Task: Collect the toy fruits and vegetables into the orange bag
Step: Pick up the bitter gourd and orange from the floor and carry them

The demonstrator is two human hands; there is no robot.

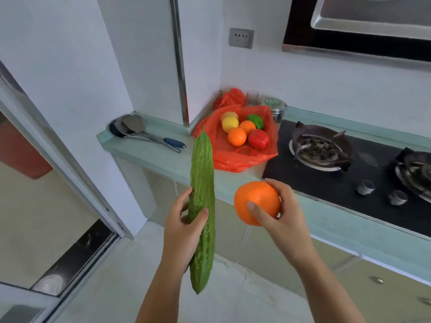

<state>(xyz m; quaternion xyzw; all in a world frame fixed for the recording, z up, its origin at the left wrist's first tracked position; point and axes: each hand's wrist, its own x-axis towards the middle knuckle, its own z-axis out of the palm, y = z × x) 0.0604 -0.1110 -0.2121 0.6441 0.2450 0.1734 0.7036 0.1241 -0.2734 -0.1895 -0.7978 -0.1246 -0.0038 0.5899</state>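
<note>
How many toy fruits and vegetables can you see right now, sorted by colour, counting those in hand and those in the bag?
Orange: 3, two in the orange bag at and, one in the right hand at
Yellow: 2
Green: 2, pepper, bitter gourd in left hand
Red: 1 pepper
Total: 8

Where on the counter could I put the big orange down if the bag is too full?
Bare counter lies between the spatulas and the orange bag, and along the front edge below the bag. Right of the bag is the stove with its burners. The bag's corner, with the jar behind it, is crowded.
</note>
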